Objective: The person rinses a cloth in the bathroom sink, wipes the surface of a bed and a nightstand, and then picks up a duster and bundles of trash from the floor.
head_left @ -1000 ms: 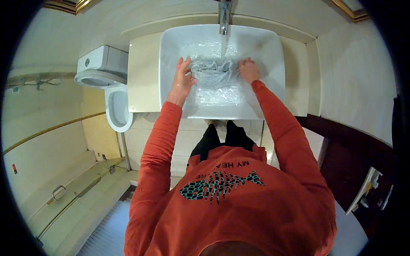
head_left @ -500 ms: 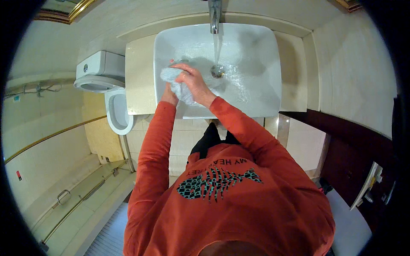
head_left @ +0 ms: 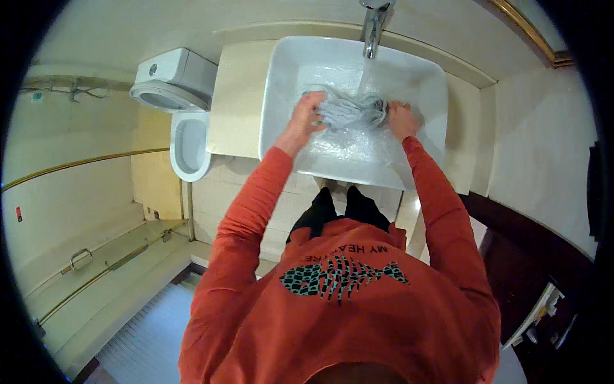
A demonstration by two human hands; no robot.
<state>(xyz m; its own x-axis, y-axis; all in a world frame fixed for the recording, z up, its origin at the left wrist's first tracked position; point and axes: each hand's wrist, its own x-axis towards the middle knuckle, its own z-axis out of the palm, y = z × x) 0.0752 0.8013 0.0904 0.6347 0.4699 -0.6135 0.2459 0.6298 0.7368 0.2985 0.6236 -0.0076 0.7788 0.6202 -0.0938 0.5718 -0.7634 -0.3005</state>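
A wet, light grey cloth [head_left: 350, 112] is bunched lengthwise in the white sink [head_left: 276, 96], under the running water of the chrome faucet [head_left: 372, 35]. At its left end my left hand [head_left: 304, 120] has its fingers curled round the fabric. My right hand [head_left: 403, 120] grips the opposite end, with its fingertips partly hidden by the folds. Between both hands the cloth sags into wrinkles, and water splashes around it on the basin floor. The drain lies hidden beneath it.
A beige counter [head_left: 240, 96] borders the sink on the left. Beyond it stands a white toilet [head_left: 190, 144] with its lid raised. Farther left is a glass shower partition with a metal handle [head_left: 81, 258]. A dark wooden door [head_left: 511, 256] is at the lower right.
The cloth has gone from a bundle squeezed between both hands at the sink's left side to a stretched length under the water. My right hand moved right, and the hands are now apart.
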